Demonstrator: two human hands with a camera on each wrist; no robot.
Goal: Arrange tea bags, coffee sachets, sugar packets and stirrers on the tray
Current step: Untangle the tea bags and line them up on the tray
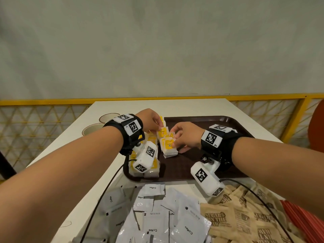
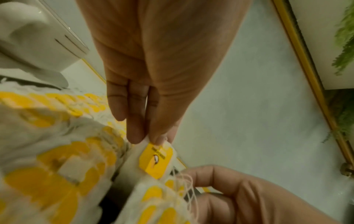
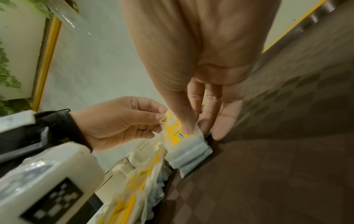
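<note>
A dark brown tray [image 1: 210,123] lies on the white table [image 1: 133,106]. White tea bags with yellow tags stand in a row [image 1: 149,165] along its left edge. My left hand [image 1: 154,122] pinches the top of one tea bag [image 1: 162,131] [image 2: 155,160] at the far end of that row. My right hand [image 1: 177,139] pinches a small bundle of tea bags [image 1: 169,148] [image 3: 187,145] standing on the tray, thumb on the yellow tag [image 3: 180,133]. Loose strings [image 2: 184,181] hang between the two hands.
White coffee sachets [image 1: 157,216] lie in a heap at the near edge, brown sugar packets [image 1: 245,220] to their right, red stirrers [image 1: 301,220] at the far right. Two paper cups [image 1: 98,123] stand left of the tray. A yellow railing [image 1: 52,102] runs behind the table.
</note>
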